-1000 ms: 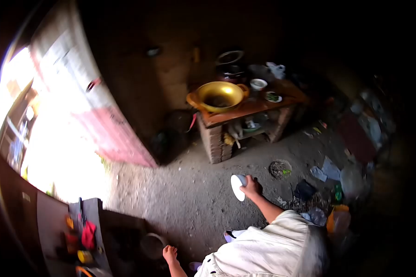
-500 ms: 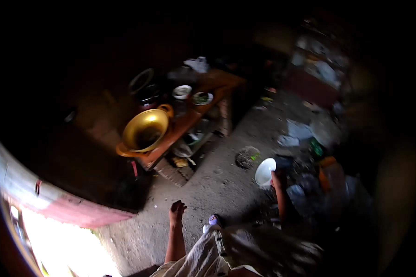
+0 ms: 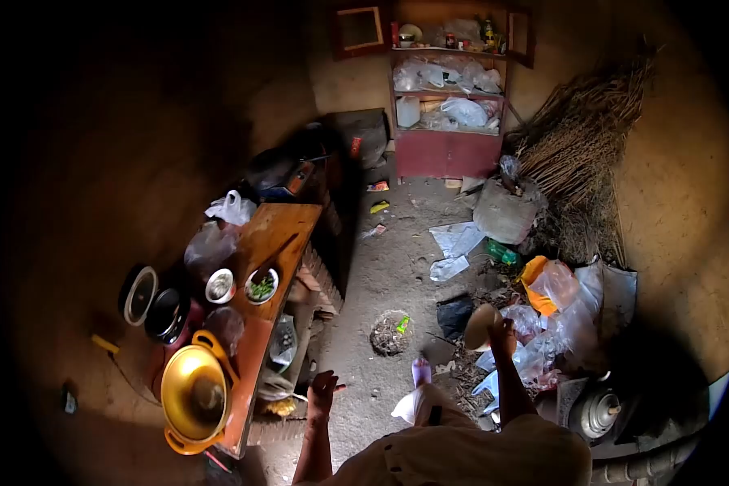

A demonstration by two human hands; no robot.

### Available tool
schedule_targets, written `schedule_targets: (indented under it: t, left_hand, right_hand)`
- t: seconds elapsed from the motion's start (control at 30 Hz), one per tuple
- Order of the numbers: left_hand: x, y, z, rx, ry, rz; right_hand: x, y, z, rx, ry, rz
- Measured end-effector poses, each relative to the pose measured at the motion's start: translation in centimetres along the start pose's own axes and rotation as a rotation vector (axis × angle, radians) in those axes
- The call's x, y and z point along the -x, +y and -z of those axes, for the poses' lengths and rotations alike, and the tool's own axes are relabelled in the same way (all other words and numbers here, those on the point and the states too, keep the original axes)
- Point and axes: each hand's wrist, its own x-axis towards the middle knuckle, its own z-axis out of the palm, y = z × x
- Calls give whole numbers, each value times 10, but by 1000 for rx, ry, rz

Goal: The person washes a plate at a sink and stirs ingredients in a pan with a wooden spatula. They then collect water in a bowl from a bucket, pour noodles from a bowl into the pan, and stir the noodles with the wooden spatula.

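Observation:
My right hand (image 3: 504, 338) grips a bowl (image 3: 479, 328) by its edge, out to my right above the littered floor. The bowl is tilted and looks shaded; its inside cannot be made out. My left hand (image 3: 324, 392) hangs beside the near end of a wooden table (image 3: 293, 214), with nothing in it and the fingers loosely apart. On that table's near end sits a large yellow two-handled pot (image 3: 183, 398). Further along are a white bowl with green vegetables (image 3: 261, 287) and a small bowl (image 3: 219, 286) with pale contents.
Plastic bags (image 3: 535, 356) and an orange bag (image 3: 533, 285) litter the floor at right. A metal kettle (image 3: 599, 413) stands near right. Ahead are a red cupboard (image 3: 448, 155) and a stack of dry stalks (image 3: 583, 134). A round dark patch of debris (image 3: 387, 336) lies on the floor.
My view has swung round to the right and brightened, bringing the cupboard and stalks into sight. The bowl in my right hand has tipped, its white inside no longer plainly showing.

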Motion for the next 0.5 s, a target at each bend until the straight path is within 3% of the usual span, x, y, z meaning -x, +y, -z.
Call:
schedule_targets:
  t: [0.03,0.07,0.13,0.17,0.2,0.27,0.3,0.37,0.4,0.43,0.47,0.5]
  left_hand:
    - [-26,2,-15,-2,0,14]
    - [-55,8,-36,30,-8,-7]
    - [-103,11,-63,128,-35,28]
    - [-139,7,-78,121,-50,30]
    - [-164,-2,-93,60,-20,127]
    - [-209,8,-129,24,-53,206]
    - [-236,19,-152,-20,-88,170]
    - [-290,36,-189,-121,-150,75]
    - [-314,44,-202,-212,-153,24]
    - [-337,42,-210,-102,-160,-19]
    - [-355,52,-221,-106,-156,23]
    - [-372,62,-231,-112,-154,62]
  right_hand:
    - [-23,-8,-16,5,24,47]
    - [-52,-6,-48,-191,-19,20]
    - [-102,-42,-59,-1213,-561,-336]
    - [-123,-95,-49,-1551,-605,-507]
    - [-152,-86,-86,-1476,-535,-541]
    - [-209,-115,-112,-424,-23,134]
    - [-231,-157,-86,60,-32,221]
    - [-284,-170,-102,231,135,352]
    - [-309,-169,-111,-267,1,137]
    - [-330,-164,-121,-750,-139,-106]
    - [-353,-167,-132,-1021,-246,-373]
    - [-368,-166,-140,-1008,-258,-380]
